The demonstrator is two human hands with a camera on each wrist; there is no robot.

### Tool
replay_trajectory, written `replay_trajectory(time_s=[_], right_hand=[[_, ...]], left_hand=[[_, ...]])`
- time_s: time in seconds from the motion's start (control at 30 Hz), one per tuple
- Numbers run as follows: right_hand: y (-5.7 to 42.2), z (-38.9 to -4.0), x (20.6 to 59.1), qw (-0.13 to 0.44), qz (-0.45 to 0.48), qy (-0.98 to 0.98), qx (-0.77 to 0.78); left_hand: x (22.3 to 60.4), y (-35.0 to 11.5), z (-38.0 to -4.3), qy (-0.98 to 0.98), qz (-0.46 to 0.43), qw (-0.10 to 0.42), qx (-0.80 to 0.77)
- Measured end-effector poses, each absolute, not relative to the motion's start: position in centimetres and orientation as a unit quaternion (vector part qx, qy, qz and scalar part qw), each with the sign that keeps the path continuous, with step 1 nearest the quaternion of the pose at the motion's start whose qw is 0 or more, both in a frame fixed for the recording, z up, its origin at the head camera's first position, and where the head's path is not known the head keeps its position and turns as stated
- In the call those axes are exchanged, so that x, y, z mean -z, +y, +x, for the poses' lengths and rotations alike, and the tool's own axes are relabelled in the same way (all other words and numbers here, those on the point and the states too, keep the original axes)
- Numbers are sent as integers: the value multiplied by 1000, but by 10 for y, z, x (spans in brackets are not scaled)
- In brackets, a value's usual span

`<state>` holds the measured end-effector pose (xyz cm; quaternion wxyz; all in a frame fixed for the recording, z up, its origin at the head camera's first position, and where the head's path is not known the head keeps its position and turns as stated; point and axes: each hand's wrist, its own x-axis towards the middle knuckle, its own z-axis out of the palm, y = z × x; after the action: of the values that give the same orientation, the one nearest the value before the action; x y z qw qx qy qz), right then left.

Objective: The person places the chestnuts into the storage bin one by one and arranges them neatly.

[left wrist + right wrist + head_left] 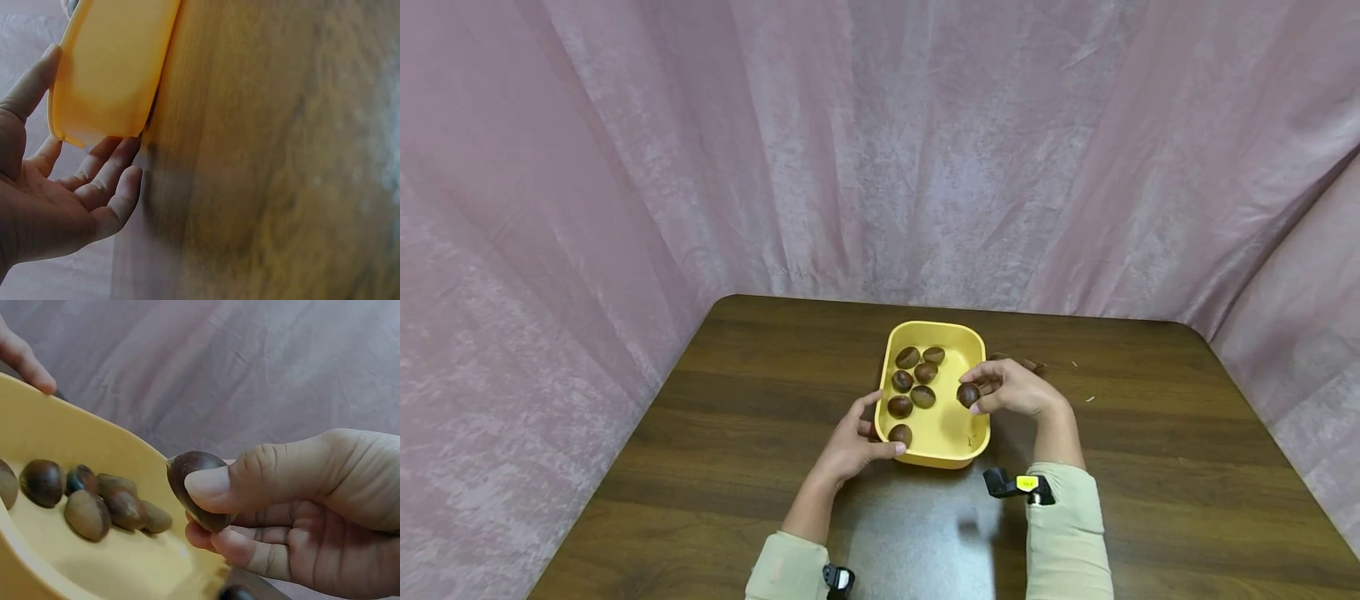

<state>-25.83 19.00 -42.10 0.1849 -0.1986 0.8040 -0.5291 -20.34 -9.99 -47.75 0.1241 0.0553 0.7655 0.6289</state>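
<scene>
A yellow plastic container [950, 421] stands on the table with several brown chestnuts [922, 397] inside, mostly along its left side. My left hand [851, 447] holds its near left corner, the thumb on the near rim and an index finger at the left rim. In the left wrist view the other fingers [112, 175] curl against the container's outer wall [112, 75]. Over the right rim, my right hand [1011, 390] pinches one chestnut [195, 487] between thumb and fingertips, its pointed end facing the container. The palm side behind that chestnut is partly hidden.
Just beyond the right hand, partly covered by it, lie more brown pieces [1033, 366] on the dark wooden table [1157, 433]. Small pale scraps [1090, 399] are scattered to the right. A pink curtain [925, 167] hangs behind the table's far edge.
</scene>
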Motion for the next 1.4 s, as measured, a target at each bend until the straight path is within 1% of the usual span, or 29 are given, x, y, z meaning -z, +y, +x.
replay_trajectory(time_s=[0.17,0.3,0.47,0.6,0.77,1.03,1.27,1.4], right_hand=[[179,-267,421,197,-209,814,505],[170,-274,420,210,-199,824,488],[156,-282,420,223,-201,818,491],[148,-287,428,240,-215,810,490],[140,-291,440,242,-226,821,465],[128,-290,447,265,-203,819,466],[121,-290,444,247,-178,847,436],[121,-290,438,249,-180,859,410]], left_hand=[[480,-100,-203,764,51,120,-632],[479,-100,-203,759,51,120,-638],[478,-101,-204,753,52,117,-645],[479,-101,-202,756,55,120,-641],[481,-100,-203,756,63,119,-641],[480,-101,-205,743,69,129,-653],[480,-99,-203,750,65,125,-646],[479,-99,-204,754,66,119,-642]])
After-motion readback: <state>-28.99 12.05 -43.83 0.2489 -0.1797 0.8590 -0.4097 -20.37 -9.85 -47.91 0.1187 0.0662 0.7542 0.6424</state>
